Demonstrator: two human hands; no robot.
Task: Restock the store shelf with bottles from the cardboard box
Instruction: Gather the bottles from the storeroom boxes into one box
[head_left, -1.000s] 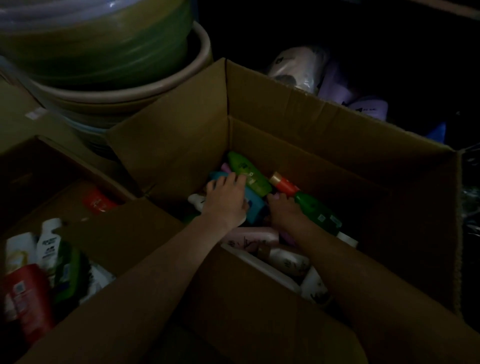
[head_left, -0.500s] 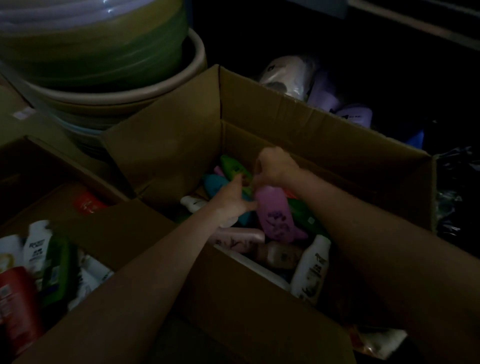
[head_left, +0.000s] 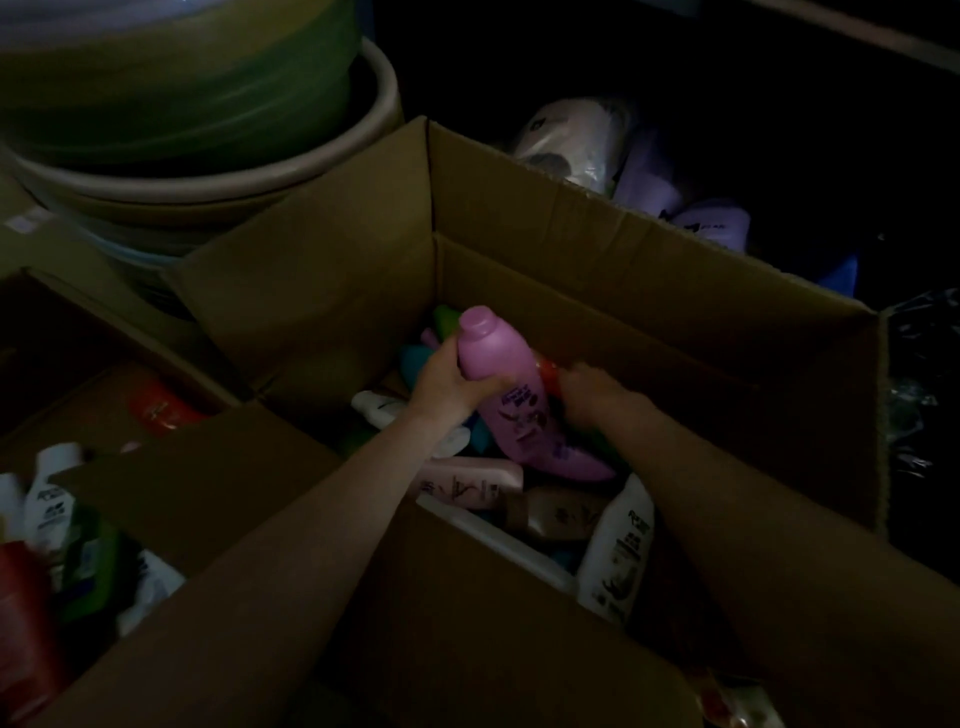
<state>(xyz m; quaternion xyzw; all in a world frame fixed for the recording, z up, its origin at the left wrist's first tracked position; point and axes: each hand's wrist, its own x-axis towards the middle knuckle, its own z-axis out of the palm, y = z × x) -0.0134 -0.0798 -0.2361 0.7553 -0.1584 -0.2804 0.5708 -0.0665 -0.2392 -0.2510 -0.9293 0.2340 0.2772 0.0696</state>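
Dim light, w/ both our hands down in the open cardboard box (head_left: 597, 208). Our left hand (head_left: 449, 382) is wrapped round the upper body of a purple bottle (head_left: 511, 387), thumb across its front; the bottle is tilted, cap end up toward the box's far-left corner, base down among the other bottles. Our right hand (head_left: 592, 389) is just right of it, fingers curled at an orange-capped bottle (head_left: 549, 375); can't tell if it's actually got hold, too dark. Loose in the box: a pink bottle (head_left: 467, 480) near the front wall, a white bottle (head_left: 618, 551) leaning at the front-right, a teal one and a green one partly hidden toward the far-left corner. Left of it sits a second box (head_left: 156, 483) w/ white, red & green bottles. Stacked basins (head_left: 208, 156) stand behind, at far left.
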